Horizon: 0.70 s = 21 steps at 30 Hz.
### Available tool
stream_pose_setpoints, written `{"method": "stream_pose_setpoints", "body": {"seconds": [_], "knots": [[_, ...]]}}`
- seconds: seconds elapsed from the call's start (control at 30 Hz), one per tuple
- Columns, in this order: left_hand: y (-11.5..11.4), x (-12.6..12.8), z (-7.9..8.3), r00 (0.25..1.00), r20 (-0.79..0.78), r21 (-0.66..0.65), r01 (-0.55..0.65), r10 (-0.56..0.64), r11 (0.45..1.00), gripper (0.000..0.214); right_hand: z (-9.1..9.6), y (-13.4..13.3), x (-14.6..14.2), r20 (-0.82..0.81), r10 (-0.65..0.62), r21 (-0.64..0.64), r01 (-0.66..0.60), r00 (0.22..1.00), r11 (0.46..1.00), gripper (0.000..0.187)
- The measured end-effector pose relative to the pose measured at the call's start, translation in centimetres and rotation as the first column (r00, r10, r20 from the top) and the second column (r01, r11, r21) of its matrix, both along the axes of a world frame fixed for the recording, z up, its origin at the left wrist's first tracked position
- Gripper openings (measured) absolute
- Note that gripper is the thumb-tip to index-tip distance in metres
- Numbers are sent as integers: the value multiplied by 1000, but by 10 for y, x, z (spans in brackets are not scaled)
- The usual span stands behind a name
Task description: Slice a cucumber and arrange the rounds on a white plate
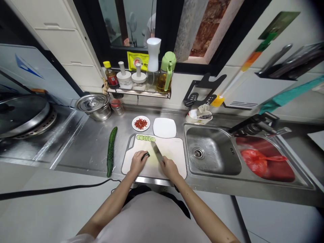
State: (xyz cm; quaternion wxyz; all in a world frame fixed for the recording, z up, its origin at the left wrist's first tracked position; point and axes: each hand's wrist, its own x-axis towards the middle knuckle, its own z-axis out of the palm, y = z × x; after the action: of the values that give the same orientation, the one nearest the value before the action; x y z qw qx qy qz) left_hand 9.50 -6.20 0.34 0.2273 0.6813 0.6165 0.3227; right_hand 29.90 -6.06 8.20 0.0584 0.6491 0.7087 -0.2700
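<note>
My left hand [138, 162] is closed on a short dark green piece of cucumber [145, 155], which rests on the white cutting board [174, 148]. In my right hand [169, 167] is the handle of a kitchen knife [157, 151]. Its blade points up and left over the board, apart from the cucumber piece. The blade's tip reaches the right end of a row of cucumber slices [144, 138] along the board's far edge. A whole cucumber [111, 151] lies on the steel counter to the left of the board.
Behind the board stand a plate of chopped red chillies [141, 124] and a white square plate [164, 127]. A double sink [215, 165] is at the right, with a red plastic bag [254, 162] in it. A lidded pot [93, 106] stands at the back left, below a condiment shelf [139, 92].
</note>
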Motion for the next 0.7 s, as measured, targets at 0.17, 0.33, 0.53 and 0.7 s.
{"method": "stream_pose_setpoints", "body": {"seconds": [0.17,0.33,0.53,0.7], "knots": [[0,0,-1,999,31,-20,11,-10,1000,23,-1,-3,-9,9,69,4,-69,998,998,21],[0,1,-1,997,75,23,30,-32,999,23,1,-5,-15,1,102,19,-102,995,995,24],[1,2,-1,996,89,52,29,-33,998,23,9,-4,-18,6,126,13,-126,992,992,24],[1,2,-5,997,58,112,40,-47,993,24,7,-3,-19,-2,136,14,-136,991,991,21]]}}
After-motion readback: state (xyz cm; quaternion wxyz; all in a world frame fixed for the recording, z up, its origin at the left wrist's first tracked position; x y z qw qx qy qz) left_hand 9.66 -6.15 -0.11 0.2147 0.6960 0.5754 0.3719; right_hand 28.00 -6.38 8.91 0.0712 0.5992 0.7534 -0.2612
